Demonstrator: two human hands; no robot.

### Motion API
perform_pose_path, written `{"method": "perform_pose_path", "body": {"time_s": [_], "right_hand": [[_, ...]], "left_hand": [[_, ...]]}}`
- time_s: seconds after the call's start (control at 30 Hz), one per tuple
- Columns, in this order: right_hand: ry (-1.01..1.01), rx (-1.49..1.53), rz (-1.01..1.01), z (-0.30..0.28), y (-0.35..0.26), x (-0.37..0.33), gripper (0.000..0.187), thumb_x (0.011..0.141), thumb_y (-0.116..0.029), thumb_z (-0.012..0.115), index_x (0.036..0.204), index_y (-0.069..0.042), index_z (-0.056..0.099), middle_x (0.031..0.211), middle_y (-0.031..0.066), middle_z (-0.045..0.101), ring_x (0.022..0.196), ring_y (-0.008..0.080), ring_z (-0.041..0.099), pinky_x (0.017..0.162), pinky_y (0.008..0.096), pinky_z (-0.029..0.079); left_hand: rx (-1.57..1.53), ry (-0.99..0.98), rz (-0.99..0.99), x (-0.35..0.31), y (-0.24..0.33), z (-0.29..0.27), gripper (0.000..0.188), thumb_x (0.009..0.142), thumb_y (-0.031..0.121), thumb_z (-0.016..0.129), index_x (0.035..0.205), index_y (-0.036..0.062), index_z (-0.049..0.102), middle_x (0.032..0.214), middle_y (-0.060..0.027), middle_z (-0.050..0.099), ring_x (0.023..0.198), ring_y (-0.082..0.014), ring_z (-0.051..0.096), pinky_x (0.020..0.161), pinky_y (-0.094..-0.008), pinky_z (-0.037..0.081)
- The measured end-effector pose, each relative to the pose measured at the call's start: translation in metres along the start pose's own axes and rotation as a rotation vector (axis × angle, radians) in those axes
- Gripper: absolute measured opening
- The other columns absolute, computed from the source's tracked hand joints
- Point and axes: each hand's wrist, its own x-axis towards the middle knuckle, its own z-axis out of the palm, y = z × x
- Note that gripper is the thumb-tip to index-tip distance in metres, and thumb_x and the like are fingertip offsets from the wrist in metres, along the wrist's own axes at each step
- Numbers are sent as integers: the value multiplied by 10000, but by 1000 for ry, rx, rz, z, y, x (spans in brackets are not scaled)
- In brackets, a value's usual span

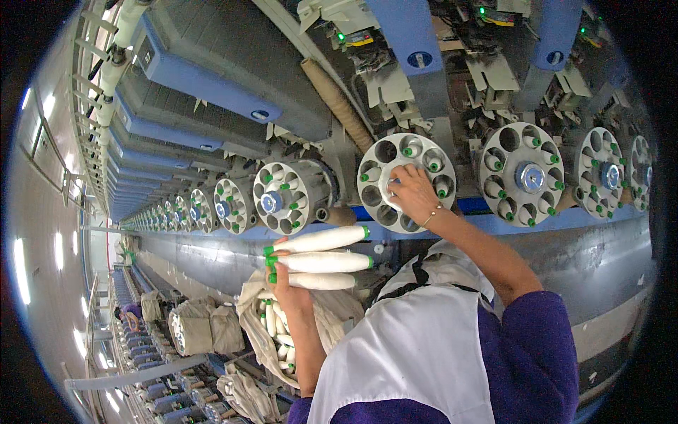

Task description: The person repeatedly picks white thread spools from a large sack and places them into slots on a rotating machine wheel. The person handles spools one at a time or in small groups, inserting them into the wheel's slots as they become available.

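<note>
Hand point(412, 189) outstretched on round magazine point(405, 182)

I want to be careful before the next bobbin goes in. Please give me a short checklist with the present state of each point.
1. Left hand grips three white bobbins: ok.
2. Right hand rests on the round magazine, near its hub: ok.
3. Magazine has free pockets: ok, several holes look dark and empty.
4. Some pockets already filled: ok, green tips show at the rim.
5. Right hand free to take a bobbin: ok, it holds nothing visible.
6. Sack with more bobbins below the left hand: ok.
</note>
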Motion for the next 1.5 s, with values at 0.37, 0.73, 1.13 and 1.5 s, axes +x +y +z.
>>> {"method": "perform_pose_path", "body": {"time_s": [0.37,0.73,1.13,1.5], "right_hand": [[-1027,1273,224,11,-60,3,400,986,-427,497,1125,-60,575,604,-59,454,464,50,408,393,232,309],[-260,1395,557,4,7,-29,284,1005,-301,484,807,-100,518,701,-20,538,626,75,524,559,217,424],[-258,1012,138,-3,-61,-8,272,935,-260,608,1100,-79,491,969,49,566,782,122,585,664,266,492],[-761,1575,507,-9,-34,-8,530,1009,-529,298,1162,-61,494,735,74,651,436,81,492,338,212,343]], "left_hand": [[-148,22,-51,-11,4,-26,319,898,362,636,972,60,565,1290,-145,524,1175,-280,490,1040,-449,395],[-152,130,-90,-18,-9,-22,317,904,345,632,1004,55,554,1297,-141,521,1188,-307,500,1034,-494,429],[42,-97,-271,-11,-8,25,373,855,182,672,1132,-46,572,1117,-147,644,962,-243,633,899,-361,496],[147,-90,-66,-19,36,-3,345,785,259,719,933,-28,597,894,-183,666,850,-291,634,853,-427,499]]}}
